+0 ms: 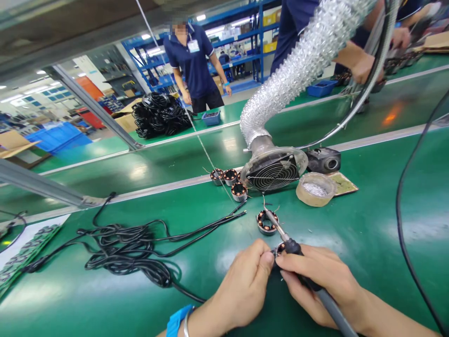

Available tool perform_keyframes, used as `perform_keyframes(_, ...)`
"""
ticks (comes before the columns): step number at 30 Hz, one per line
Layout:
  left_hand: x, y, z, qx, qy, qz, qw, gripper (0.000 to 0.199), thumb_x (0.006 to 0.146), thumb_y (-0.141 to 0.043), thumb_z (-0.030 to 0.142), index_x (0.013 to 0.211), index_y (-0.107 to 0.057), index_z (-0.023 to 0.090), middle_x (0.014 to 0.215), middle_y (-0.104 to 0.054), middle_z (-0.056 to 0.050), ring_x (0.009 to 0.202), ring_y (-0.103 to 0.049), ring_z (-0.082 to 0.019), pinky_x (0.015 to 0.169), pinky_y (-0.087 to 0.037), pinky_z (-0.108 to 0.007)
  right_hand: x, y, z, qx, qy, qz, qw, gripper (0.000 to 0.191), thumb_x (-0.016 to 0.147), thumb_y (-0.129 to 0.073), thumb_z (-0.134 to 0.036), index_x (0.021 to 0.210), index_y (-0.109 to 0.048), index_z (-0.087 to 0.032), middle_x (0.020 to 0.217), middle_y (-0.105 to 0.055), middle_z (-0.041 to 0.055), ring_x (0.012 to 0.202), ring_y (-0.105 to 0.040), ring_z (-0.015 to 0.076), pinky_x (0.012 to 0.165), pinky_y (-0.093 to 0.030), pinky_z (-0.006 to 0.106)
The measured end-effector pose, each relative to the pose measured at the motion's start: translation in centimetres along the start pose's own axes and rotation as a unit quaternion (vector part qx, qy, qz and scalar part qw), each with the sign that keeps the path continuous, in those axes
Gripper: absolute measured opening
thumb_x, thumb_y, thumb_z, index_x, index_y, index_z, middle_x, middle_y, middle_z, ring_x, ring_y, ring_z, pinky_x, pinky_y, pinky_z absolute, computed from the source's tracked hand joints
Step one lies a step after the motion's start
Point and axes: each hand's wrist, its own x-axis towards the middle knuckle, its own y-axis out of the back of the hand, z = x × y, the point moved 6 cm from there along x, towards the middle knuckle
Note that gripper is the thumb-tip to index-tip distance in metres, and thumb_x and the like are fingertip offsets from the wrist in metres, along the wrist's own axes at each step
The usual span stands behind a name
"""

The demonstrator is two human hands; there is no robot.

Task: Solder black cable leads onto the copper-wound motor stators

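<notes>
Left hand [245, 285]: low and central, fingers curled, thumb and forefinger pressed together in a tight pinch; what sits between them is hidden, so I cannot tell what they grip
Right hand [329, 283]: wrapped round the soldering iron [292, 246], its fingertips crowding right up to the left thumb
Soldering iron: angling away from the body, metal tip crossing in front of the front stator [268, 230] (touching it or just above, this angle won't say)
Stators: the front stator, a copper-wound ring, lies on the green bench [213, 264] just beyond the hands; a half-hidden stator [279, 248] peeps out between the fingertips; a cluster of stators [239, 197] gathers by the fume fan
Fume fan [271, 175]: round grille facing this way, silver duct [291, 70] sweeping up and right
Beside the fan: a tub [314, 199] of silvery bits, a flat pad [345, 184] and a dark holder [319, 160] with a round opening
Cables [129, 248]: black loops heaped left of the hands, ends reaching toward the cluster
Far left: green circuit boards [26, 256] in a row
Across the line: a person in navy [194, 61] stands behind a blue bin [211, 120], next to a big black cable pile [159, 117]
</notes>
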Motion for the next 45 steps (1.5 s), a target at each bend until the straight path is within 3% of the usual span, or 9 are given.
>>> perform_keyframes(3,0.4,-0.7,-0.9,-0.121,0.034,-0.024,0.992,0.041,0.098,-0.036,0.051,0.074,-0.044,0.019,0.067,-0.045,0.002,0.063,-0.039,-0.013,0.06,-0.029,-0.026,-0.4,-0.2,0.1,-0.018,-0.01,0.004,1.0,0.037,0.085,-0.053,0.002,0.117,-0.057,-0.015,0.083,-0.067,0.0046,0.068,-0.064,0.0132,0.064,-0.055,0.024)
perform_keyframes(6,0.8,-1.6,-1.5,-0.275,0.086,-0.066,0.955,0.045,0.089,-0.05,0.06,0.069,-0.044,0.019,0.054,-0.037,0.007,0.05,-0.028,-0.009,0.051,-0.021,-0.024,-0.7,-0.2,0.2,-0.037,-0.013,0.012,0.999,0.037,0.085,-0.051,0.004,0.115,-0.059,-0.015,0.083,-0.067,0.0056,0.072,-0.066,0.014,0.065,-0.055,0.024)
perform_keyframes(10,0.9,-2.0,-1.6,-0.351,0.143,-0.078,0.922,0.047,0.075,-0.065,0.061,0.07,-0.045,0.02,0.048,-0.038,0.01,0.04,-0.017,-0.005,0.044,-0.01,-0.025,-1.0,0.2,0.1,-0.04,-0.017,0.053,0.998,0.038,0.083,-0.052,0.006,0.112,-0.058,-0.017,0.086,-0.069,0.005,0.072,-0.066,0.013,0.066,-0.056,0.022)
perform_keyframes(17,1.0,-1.6,-1.8,-0.343,0.145,-0.009,0.928,0.043,0.071,-0.069,0.055,0.066,-0.047,0.019,0.045,-0.037,0.01,0.042,-0.02,-0.005,0.045,-0.013,-0.023,-1.4,0.8,0.6,-0.031,-0.074,0.086,0.993,0.029,0.083,-0.062,-0.004,0.107,-0.058,-0.019,0.085,-0.07,0.0018,0.065,-0.067,0.0117,0.063,-0.057,0.02)
perform_keyframes(23,0.9,-1.3,-2.0,-0.335,0.13,0.018,0.933,0.046,0.073,-0.069,0.056,0.064,-0.043,0.019,0.046,-0.034,0.01,0.044,-0.021,-0.005,0.047,-0.015,-0.024,-1.6,-0.2,1.0,-0.001,-0.101,0.013,0.995,0.028,0.084,-0.059,-0.009,0.109,-0.055,-0.02,0.08,-0.067,-0.0015,0.058,-0.062,0.0103,0.061,-0.055,0.021)
perform_keyframes(26,0.8,-1.5,-2.1,-0.327,0.131,0.025,0.936,0.048,0.074,-0.069,0.058,0.064,-0.042,0.019,0.047,-0.031,0.011,0.045,-0.02,-0.005,0.046,-0.015,-0.023,-1.5,-0.1,1.3,-0.022,-0.116,0.052,0.992,0.026,0.085,-0.057,-0.006,0.106,-0.056,-0.021,0.08,-0.066,-0.0013,0.062,-0.064,0.0107,0.061,-0.054,0.021)
perform_keyframes(34,0.9,-1.7,-2.3,-0.294,0.138,0.042,0.945,0.051,0.074,-0.065,0.065,0.066,-0.041,0.02,0.048,-0.028,0.011,0.045,-0.018,-0.006,0.045,-0.015,-0.023,-1.1,0.1,1.3,-0.049,-0.072,0.052,0.995,0.028,0.086,-0.056,-0.003,0.11,-0.059,-0.018,0.089,-0.071,0.0058,0.065,-0.065,0.0141,0.06,-0.055,0.026)
perform_keyframes(40,0.8,-1.5,-2.2,-0.262,0.129,0.053,0.955,0.049,0.076,-0.063,0.063,0.066,-0.042,0.02,0.051,-0.03,0.01,0.048,-0.02,-0.007,0.047,-0.017,-0.023,-1.3,1.9,0.5,-0.026,-0.081,0.063,0.994,0.035,0.087,-0.052,-0.002,0.116,-0.06,-0.02,0.089,-0.073,0.0042,0.073,-0.07,0.0166,0.067,-0.059,0.027)
perform_keyframes(45,0.8,-1.4,-1.9,-0.225,0.117,0.074,0.965,0.043,0.079,-0.06,0.056,0.065,-0.04,0.02,0.054,-0.032,0.008,0.052,-0.025,-0.008,0.05,-0.02,-0.023,-2.3,4.2,-0.1,-0.018,-0.145,0.065,0.987,0.035,0.091,-0.05,-0.013,0.124,-0.06,-0.021,0.073,-0.062,0.0013,0.061,-0.061,0.0132,0.052,-0.052,0.023)
